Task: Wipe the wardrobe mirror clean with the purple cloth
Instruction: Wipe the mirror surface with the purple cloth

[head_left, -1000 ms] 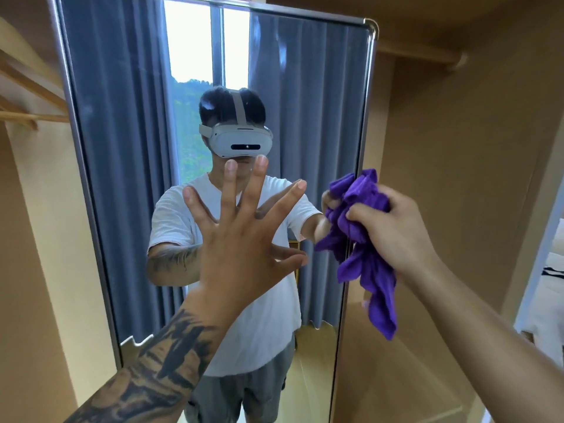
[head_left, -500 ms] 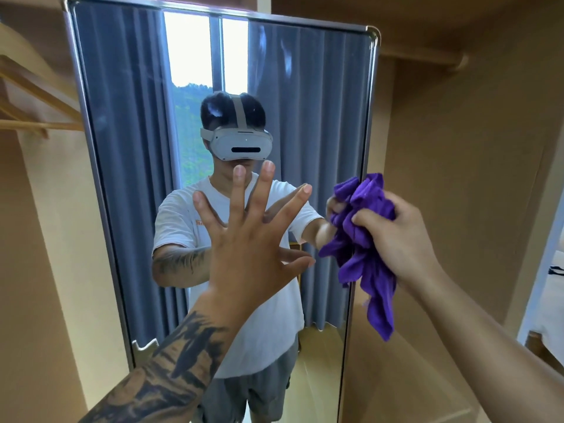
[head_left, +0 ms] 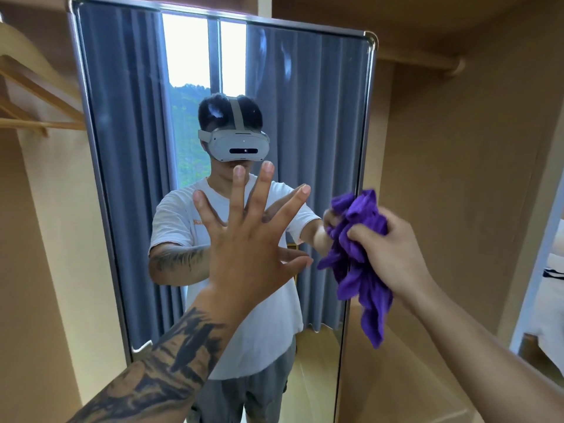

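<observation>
His left hand point(head_left: 247, 248) spreads flat against the mirror point(head_left: 305, 117); the right hand point(head_left: 393, 251) clutches the bunched purple cloth point(head_left: 357, 264) at the mirror's right edge.

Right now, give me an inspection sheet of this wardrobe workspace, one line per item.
Surface: mirror stands upright in a metal frame; pale smears near the top of the glass.
Job's things: purple cloth is bunched at the mirror's right edge, its tail hanging down.
Clutter: wooden hangers at upper left.
Grippers: left hand is spread flat, fingers straight, toward the glass; whether it touches is unclear. Right hand grips the cloth.
Cables: nothing seen.
Surroundings: brown wardrobe panels on the right, wooden rail above them, a doorway at the far right.
</observation>
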Available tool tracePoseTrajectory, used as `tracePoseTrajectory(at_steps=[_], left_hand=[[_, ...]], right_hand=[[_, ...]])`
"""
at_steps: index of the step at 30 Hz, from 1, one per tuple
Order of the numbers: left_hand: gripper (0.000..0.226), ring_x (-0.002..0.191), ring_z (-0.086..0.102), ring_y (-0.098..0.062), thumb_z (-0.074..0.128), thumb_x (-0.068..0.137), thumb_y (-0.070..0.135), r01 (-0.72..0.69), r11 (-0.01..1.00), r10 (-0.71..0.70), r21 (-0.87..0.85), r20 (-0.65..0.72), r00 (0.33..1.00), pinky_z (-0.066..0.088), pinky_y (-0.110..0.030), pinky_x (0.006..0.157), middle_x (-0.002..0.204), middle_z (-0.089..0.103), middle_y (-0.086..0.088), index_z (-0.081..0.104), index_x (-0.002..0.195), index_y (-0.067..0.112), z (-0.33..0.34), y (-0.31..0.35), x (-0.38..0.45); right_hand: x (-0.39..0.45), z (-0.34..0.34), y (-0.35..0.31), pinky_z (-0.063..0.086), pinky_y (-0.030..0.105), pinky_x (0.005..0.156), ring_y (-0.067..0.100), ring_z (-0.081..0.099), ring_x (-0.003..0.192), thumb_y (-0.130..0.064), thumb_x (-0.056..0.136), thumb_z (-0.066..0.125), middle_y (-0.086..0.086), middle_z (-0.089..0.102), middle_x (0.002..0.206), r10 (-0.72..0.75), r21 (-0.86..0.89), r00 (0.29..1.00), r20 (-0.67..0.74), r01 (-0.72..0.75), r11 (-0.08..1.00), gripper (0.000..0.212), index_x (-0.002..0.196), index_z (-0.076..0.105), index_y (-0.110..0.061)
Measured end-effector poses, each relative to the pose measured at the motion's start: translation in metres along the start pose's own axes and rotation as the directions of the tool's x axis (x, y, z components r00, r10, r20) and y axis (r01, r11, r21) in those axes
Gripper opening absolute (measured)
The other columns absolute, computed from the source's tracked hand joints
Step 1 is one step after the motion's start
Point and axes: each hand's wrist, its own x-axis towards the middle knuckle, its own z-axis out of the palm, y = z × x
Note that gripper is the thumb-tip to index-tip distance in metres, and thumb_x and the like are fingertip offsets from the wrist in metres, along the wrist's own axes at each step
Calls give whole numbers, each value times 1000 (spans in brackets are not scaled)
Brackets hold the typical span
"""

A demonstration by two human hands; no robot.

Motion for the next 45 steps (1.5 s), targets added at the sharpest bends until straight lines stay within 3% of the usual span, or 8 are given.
tracePoseTrajectory(at_steps=[6,10,17,23,30,37,41,45], left_hand=[[109,161,-5,-40,61,71,90,3,1000,-3,11,-3,1000,0,-84,113,177,-1,-6,18,163,50,0,2,1],[109,162,-3,-39,63,69,88,1,1000,-1,3,-22,1000,-2,-83,114,177,2,-6,22,162,49,0,1,0],[105,162,-2,-39,59,73,88,5,1000,-5,27,-5,1000,6,-84,113,177,1,-5,19,162,50,-3,1,2],[71,159,19,-34,52,88,76,44,999,-44,-5,-30,999,14,-77,115,173,23,0,39,153,49,-12,-2,7],[66,155,27,-37,57,88,68,17,1000,-17,11,-13,1000,13,-76,116,170,28,-2,46,150,47,-19,-4,12],[72,158,18,-39,52,91,71,-12,998,22,69,-134,991,2,-84,112,174,18,-6,36,157,48,-45,-13,58],[84,161,7,-39,42,87,85,18,997,-9,75,-121,993,1,-85,111,176,8,-6,22,161,51,-49,-16,79],[89,162,1,-39,35,84,90,15,997,-7,80,-99,995,1,-86,111,177,2,-7,17,162,52,-37,-20,79]], right_hand=[[15,-11,-20,54,25,66,13,67,66,-1,88,65,5,74,74,38,26,999,35,-39,999,17,87,75,-14],[28,-6,-33,61,47,85,35,76,88,-2,87,62,8,80,95,-25,99,1000,-7,26,995,20,96,76,-14],[9,-6,-13,53,21,62,9,66,60,0,89,64,-8,74,70,20,0,999,45,-20,1000,23,84,74,-20],[34,-5,-43,59,59,91,39,72,94,-20,79,64,8,78,93,-52,15,998,-44,53,998,21,98,72,-17],[7,-6,-5,53,23,63,11,64,62,-4,90,63,-5,72,70,23,-13,998,51,-22,1000,14,86,69,-16],[42,-12,-45,63,41,84,35,76,88,2,86,60,13,80,92,-27,84,999,44,23,996,25,99,77,-11],[52,-7,-62,60,32,69,20,70,73,9,88,55,9,75,82,-57,180,998,-15,59,982,22,95,72,-4],[32,-6,-34,61,40,81,20,70,77,3,88,59,14,77,87,-34,69,999,15,33,997,14,91,71,-4]])
